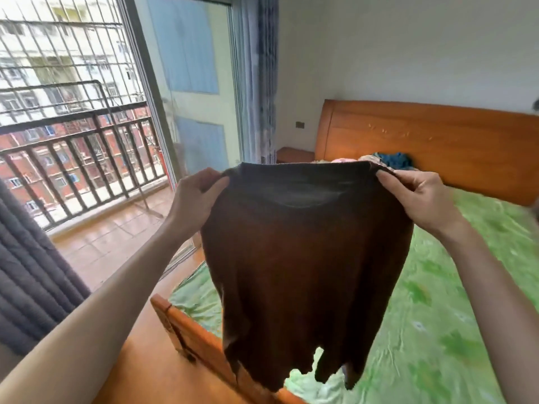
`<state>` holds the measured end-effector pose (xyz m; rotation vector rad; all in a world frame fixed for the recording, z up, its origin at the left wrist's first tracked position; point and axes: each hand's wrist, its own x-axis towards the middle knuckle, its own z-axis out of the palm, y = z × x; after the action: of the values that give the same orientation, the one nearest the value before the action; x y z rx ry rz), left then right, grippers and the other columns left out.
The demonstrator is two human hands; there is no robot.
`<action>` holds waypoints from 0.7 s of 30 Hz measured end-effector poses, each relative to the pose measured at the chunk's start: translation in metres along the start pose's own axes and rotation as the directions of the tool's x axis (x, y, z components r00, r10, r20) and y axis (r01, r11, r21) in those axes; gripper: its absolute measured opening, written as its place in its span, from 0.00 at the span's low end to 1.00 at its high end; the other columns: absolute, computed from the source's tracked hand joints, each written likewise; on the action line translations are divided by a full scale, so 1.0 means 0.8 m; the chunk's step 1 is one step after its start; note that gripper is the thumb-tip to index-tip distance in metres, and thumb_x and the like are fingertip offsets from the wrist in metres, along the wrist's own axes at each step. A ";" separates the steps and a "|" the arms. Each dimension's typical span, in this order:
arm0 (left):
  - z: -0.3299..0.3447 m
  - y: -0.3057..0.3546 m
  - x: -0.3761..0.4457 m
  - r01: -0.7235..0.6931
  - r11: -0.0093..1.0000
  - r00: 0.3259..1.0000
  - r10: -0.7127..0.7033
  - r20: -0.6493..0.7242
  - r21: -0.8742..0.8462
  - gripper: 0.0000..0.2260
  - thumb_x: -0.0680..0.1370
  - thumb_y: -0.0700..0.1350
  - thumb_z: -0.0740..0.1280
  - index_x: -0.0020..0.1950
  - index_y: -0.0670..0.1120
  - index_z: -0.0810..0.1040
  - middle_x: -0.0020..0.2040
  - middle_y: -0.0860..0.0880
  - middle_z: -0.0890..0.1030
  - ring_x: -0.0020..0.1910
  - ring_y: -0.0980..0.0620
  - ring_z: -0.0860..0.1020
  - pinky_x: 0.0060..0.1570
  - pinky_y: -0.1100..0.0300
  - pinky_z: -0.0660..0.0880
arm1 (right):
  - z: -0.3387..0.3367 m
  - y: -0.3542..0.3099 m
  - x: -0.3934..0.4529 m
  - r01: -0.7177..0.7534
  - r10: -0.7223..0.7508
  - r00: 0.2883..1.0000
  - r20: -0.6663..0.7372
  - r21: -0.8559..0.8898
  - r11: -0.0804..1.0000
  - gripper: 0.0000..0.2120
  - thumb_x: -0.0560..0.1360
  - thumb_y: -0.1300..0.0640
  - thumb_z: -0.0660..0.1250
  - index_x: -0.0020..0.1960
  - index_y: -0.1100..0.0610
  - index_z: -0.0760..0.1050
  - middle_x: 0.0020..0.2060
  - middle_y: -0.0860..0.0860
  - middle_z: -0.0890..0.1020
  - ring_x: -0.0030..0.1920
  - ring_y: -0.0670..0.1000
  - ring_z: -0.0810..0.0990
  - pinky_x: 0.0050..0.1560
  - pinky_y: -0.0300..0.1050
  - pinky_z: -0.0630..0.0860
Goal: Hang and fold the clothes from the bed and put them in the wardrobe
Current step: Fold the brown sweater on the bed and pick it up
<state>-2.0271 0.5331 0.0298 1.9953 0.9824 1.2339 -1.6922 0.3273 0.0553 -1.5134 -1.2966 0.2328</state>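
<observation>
At my far left a dark quilted curtain (32, 275) hangs beside the glass balcony door (186, 91), with a barred railing (78, 158) and brick buildings beyond. My left hand (195, 196) comes next, its grip closed on the left end of the top edge of a dark brown garment (306, 258), fingers and thumb pinching the cloth. The garment hangs spread between both hands, held up in the air over the foot of the bed (455, 301), its ragged lower edge dangling just above the wooden footboard (186, 333) and the green patterned sheet. I can read no label, brand or writing on the cloth; the band along its top shows only a paler, greyish patch. Past the top edge, a small heap of other clothes (393, 160), blue and pinkish, lies near the orange wooden headboard (437, 147). A blue patterned curtain (259, 83) hangs behind, by a low bedside stand. My right hand (420, 196) grips the right end of the garment's top edge, fingers curled round the bunched fabric.
</observation>
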 end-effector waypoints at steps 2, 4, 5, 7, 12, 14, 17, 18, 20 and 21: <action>0.026 -0.009 0.026 -0.016 0.999 1.000 0.017 0.024 -0.029 0.07 0.84 0.49 0.69 0.47 0.52 0.84 0.36 0.60 0.83 0.35 0.64 0.80 0.36 0.73 0.72 | -0.008 0.014 0.012 -0.002 0.001 1.000 -0.024 -0.060 0.998 0.13 0.81 0.48 0.69 0.40 0.49 0.84 0.30 0.44 0.83 0.31 0.42 0.80 0.30 0.37 0.73; 0.052 -0.021 0.055 -0.033 0.998 0.998 0.036 0.050 -0.062 0.07 0.84 0.51 0.69 0.47 0.52 0.83 0.37 0.58 0.84 0.37 0.60 0.82 0.37 0.68 0.75 | -0.015 0.027 0.029 -0.002 -0.009 0.997 -0.071 -0.155 0.988 0.16 0.79 0.46 0.71 0.37 0.55 0.84 0.29 0.50 0.82 0.29 0.47 0.78 0.29 0.46 0.72; 0.065 -0.026 0.071 -0.038 0.996 0.997 0.043 0.059 -0.082 0.07 0.83 0.52 0.70 0.48 0.52 0.83 0.38 0.56 0.85 0.38 0.57 0.83 0.38 0.65 0.77 | -0.019 0.031 0.038 -0.008 -0.013 0.995 -0.099 -0.203 0.979 0.18 0.78 0.46 0.72 0.35 0.56 0.82 0.27 0.49 0.81 0.28 0.47 0.76 0.29 0.45 0.72; 0.090 -0.033 0.105 -0.046 0.992 0.995 0.056 0.084 -0.120 0.08 0.82 0.54 0.71 0.47 0.52 0.84 0.38 0.55 0.85 0.37 0.58 0.83 0.36 0.66 0.77 | -0.029 0.039 0.056 -0.014 -0.028 0.989 -0.144 -0.284 0.959 0.22 0.77 0.46 0.74 0.30 0.57 0.76 0.22 0.45 0.73 0.25 0.46 0.70 0.27 0.38 0.65; 0.154 -0.044 0.201 -0.066 0.986 0.979 0.093 0.179 -0.150 0.10 0.80 0.56 0.73 0.44 0.52 0.84 0.37 0.58 0.85 0.36 0.62 0.82 0.34 0.71 0.74 | -0.054 0.063 0.107 -0.112 0.004 0.970 -0.245 -0.429 0.896 0.28 0.76 0.39 0.73 0.29 0.60 0.72 0.23 0.47 0.68 0.25 0.47 0.67 0.30 0.42 0.62; 0.180 -0.048 0.238 -0.086 0.983 0.969 0.120 0.216 -0.163 0.09 0.80 0.56 0.72 0.45 0.52 0.84 0.37 0.57 0.85 0.38 0.60 0.84 0.37 0.67 0.78 | -0.061 0.073 0.130 -0.162 0.030 0.961 -0.275 -0.470 0.868 0.29 0.76 0.35 0.70 0.30 0.58 0.71 0.22 0.46 0.66 0.25 0.47 0.66 0.29 0.42 0.60; 0.217 -0.048 0.287 -0.125 0.978 0.953 0.166 0.254 -0.169 0.09 0.80 0.55 0.73 0.45 0.52 0.83 0.38 0.55 0.85 0.39 0.60 0.84 0.40 0.64 0.80 | -0.074 0.086 0.162 -0.205 0.005 0.939 -0.345 -0.548 0.811 0.30 0.77 0.34 0.67 0.32 0.58 0.72 0.23 0.50 0.67 0.26 0.51 0.68 0.29 0.41 0.60; 0.229 -0.050 0.302 -0.130 0.975 0.947 0.176 0.268 -0.181 0.09 0.80 0.56 0.73 0.45 0.52 0.83 0.39 0.55 0.86 0.40 0.58 0.84 0.42 0.60 0.82 | -0.079 0.090 0.171 -0.218 -0.014 0.928 -0.371 -0.575 0.789 0.30 0.77 0.34 0.66 0.33 0.60 0.72 0.24 0.52 0.69 0.28 0.53 0.69 0.30 0.42 0.60; 0.252 -0.050 0.329 -0.144 0.966 0.934 0.205 0.293 -0.215 0.10 0.80 0.57 0.73 0.45 0.52 0.84 0.40 0.54 0.86 0.42 0.53 0.85 0.47 0.49 0.84 | -0.085 0.093 0.185 -0.223 -0.057 0.914 -0.401 -0.616 0.756 0.30 0.79 0.35 0.65 0.32 0.59 0.72 0.26 0.52 0.70 0.29 0.53 0.70 0.31 0.43 0.60; 0.261 -0.049 0.339 -0.152 0.961 0.926 0.220 0.306 -0.232 0.11 0.80 0.57 0.73 0.45 0.51 0.84 0.41 0.53 0.86 0.43 0.52 0.85 0.48 0.47 0.84 | -0.087 0.094 0.190 -0.226 -0.068 0.910 -0.409 -0.626 0.746 0.29 0.79 0.35 0.65 0.31 0.58 0.71 0.26 0.50 0.70 0.29 0.52 0.69 0.31 0.43 0.60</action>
<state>-1.7668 0.7585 0.0456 2.0765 0.4906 1.0041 -1.5397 0.4211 0.0938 -2.0831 -1.0031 -0.5433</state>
